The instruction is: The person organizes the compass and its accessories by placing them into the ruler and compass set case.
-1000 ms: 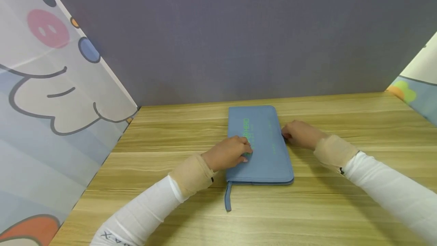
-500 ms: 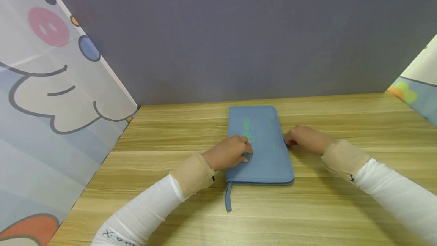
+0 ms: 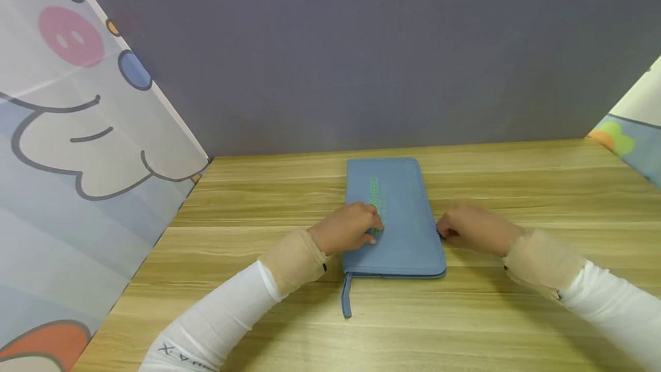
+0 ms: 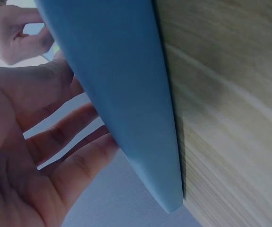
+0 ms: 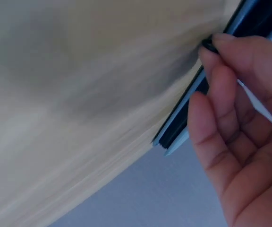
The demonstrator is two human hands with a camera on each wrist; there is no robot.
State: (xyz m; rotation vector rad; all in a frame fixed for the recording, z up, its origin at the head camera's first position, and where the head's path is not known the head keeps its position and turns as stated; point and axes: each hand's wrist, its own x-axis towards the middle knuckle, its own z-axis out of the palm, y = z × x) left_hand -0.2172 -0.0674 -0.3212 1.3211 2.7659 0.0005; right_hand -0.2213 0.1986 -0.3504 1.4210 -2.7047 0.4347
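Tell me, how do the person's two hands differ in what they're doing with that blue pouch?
The left hand rests on top of the blue pouch, fingers pressing its face; the right hand is at its right edge, fingertips pinching something small and dark there. The left lies over the pouch, the right beside it on the wooden table. Both touch the pouch.

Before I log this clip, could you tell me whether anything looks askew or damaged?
Nothing stands out. The blue pouch lies flat on the wooden table, left hand resting on it, right hand pinching at its side edge.
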